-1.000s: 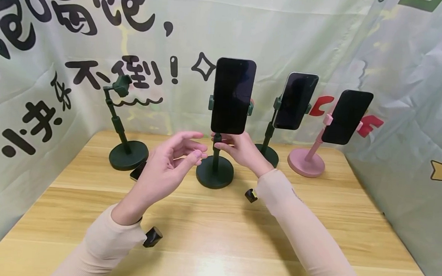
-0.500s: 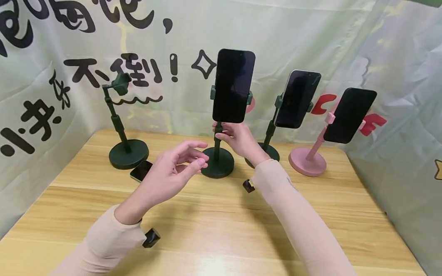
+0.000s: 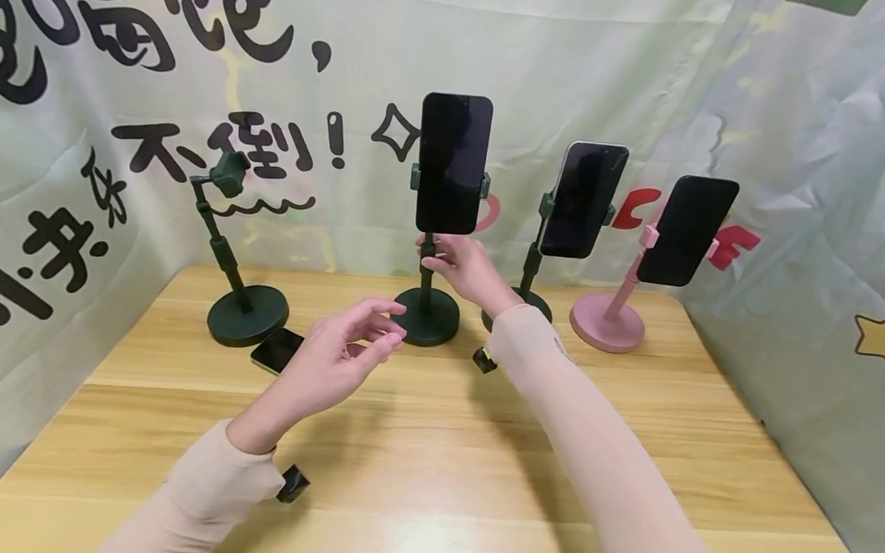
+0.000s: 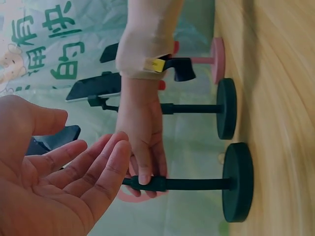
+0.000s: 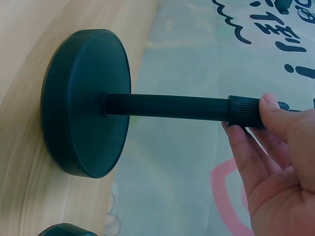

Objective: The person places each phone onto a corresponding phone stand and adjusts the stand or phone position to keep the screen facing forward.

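In the head view my right hand (image 3: 470,268) grips the pole of a dark green phone stand (image 3: 427,319), thumb and fingers on its ribbed collar (image 5: 241,111). A black-screened phone (image 3: 454,163) stands upright in that stand's clamp. The round base (image 5: 93,103) is at the tabletop; whether it fully touches is hard to tell. My left hand (image 3: 337,350) hovers in front and to the left, fingers loosely bent, holding nothing. In the left wrist view that hand (image 4: 64,177) has its palm showing, apart from the pole.
To the right are another green stand (image 3: 530,269) with a phone (image 3: 585,200) and a pink stand (image 3: 609,323) with a phone (image 3: 688,231). At left, a green stand (image 3: 248,315) has no phone in its clamp; a phone (image 3: 278,350) lies beside its base. A printed cloth (image 3: 366,22) hangs behind.
My right hand has moved the middle stand with its phone farther back on the table, toward the cloth. My left hand has dropped slightly lower in view, uncovering more of the lying phone.
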{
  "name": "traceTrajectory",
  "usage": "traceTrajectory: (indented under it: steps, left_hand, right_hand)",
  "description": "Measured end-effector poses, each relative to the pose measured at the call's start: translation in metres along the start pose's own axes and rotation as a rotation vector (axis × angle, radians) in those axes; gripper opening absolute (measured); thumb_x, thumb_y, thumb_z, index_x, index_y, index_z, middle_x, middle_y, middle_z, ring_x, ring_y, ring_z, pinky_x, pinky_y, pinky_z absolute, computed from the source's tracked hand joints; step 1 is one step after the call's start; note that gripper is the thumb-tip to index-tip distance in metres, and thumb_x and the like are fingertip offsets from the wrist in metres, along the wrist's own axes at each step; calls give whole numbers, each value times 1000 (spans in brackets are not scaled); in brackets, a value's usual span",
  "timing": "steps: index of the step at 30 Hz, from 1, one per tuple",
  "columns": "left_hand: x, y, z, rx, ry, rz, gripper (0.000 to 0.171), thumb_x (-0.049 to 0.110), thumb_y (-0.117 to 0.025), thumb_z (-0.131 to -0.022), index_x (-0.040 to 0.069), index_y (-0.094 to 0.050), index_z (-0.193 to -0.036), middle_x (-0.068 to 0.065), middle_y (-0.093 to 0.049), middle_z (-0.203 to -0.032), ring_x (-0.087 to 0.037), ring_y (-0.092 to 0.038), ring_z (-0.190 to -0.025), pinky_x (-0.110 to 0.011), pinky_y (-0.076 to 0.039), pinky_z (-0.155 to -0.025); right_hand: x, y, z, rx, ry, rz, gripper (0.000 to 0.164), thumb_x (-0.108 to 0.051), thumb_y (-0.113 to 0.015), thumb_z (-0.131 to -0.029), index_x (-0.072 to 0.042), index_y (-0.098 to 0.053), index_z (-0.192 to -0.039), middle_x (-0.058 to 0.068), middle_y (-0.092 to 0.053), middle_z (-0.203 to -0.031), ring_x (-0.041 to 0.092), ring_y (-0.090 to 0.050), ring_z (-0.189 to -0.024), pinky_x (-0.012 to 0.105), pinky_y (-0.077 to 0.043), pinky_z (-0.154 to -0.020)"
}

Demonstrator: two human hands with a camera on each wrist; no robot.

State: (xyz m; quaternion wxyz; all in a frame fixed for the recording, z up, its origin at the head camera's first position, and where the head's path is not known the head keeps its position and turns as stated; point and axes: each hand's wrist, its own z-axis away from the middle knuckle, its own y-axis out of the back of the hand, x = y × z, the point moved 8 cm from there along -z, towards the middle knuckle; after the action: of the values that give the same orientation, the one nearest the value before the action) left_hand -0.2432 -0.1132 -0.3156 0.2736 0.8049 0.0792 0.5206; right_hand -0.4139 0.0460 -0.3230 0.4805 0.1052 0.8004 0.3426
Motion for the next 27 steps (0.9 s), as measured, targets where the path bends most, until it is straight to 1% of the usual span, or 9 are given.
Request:
traceTrajectory:
  steps: [4,9,12,14,17,20,21,23,27]
  left_hand:
    - [-8,-3,-1,-11,2,-19,31,22,-68,-108,18,-65,-138,1,-80,-114,-16,-77,-102,-40,-66,-87]
    - [-16,-4,-3,-14,-4,-59,31,20,-69,-107,16,-65,-138,-1,-80,-114,-19,-77,-103,-35,-64,-85]
    - [-20,-4,-2,-16,-7,-70,31,18,-69,-107,16,-66,-138,-1,-80,-114,-21,-77,-103,-32,-62,-81]
    - [-21,-4,-2,-19,-8,-77,32,18,-69,-106,16,-65,-138,-1,-80,-114,-21,-78,-103,-31,-62,-79]
    - [-24,-3,-2,-25,2,-98,32,19,-69,-107,18,-65,-139,1,-79,-114,-19,-78,-102,-30,-61,-78]
    - [-28,-1,-2,-28,19,-122,31,23,-68,-108,21,-64,-139,3,-79,-116,-16,-77,-101,-31,-61,-78]
    - [-29,0,-2,-28,24,-129,31,23,-68,-108,21,-64,-139,3,-79,-116,-16,-77,-101,-32,-61,-77]
    - [-32,2,-2,-26,28,-137,31,24,-67,-108,21,-64,-139,3,-79,-117,-16,-78,-100,-33,-60,-76]
    - [-39,8,0,-16,37,-149,33,24,-66,-109,19,-64,-141,-1,-79,-117,-19,-78,-102,-34,-58,-76]
  right_hand:
    - [2,0,-3,1,-9,-3,31,-11,-68,-105,-7,-67,-135,16,-74,-135,31,-72,-129,46,-56,-113]
    - [4,1,-5,1,-38,14,34,-13,-69,-105,-9,-66,-138,14,-72,-139,32,-70,-132,48,-56,-114]
    - [7,1,-5,-3,-56,-5,36,-15,-70,-105,-10,-66,-140,14,-72,-141,32,-70,-133,49,-56,-114]
    - [9,1,-5,-8,-75,-36,39,-16,-70,-105,-9,-65,-144,15,-70,-144,32,-69,-134,48,-55,-115]
    - [14,1,-2,-10,-117,-80,49,-18,-70,-106,-9,-58,-152,16,-65,-149,33,-67,-136,49,-54,-116]
    - [17,2,2,-11,-150,-90,56,-20,-70,-106,-8,-51,-158,17,-61,-153,35,-66,-136,49,-53,-116]
    - [17,2,3,-7,-156,-83,57,-20,-70,-106,-7,-51,-158,17,-61,-153,36,-67,-135,49,-54,-116]
    - [17,3,6,4,-167,-64,53,-21,-70,-106,-6,-56,-155,18,-65,-149,36,-69,-132,48,-56,-114]
    - [17,7,12,35,-207,15,40,-25,-71,-106,-5,-69,-141,16,-76,-131,32,-75,-120,46,-59,-109]
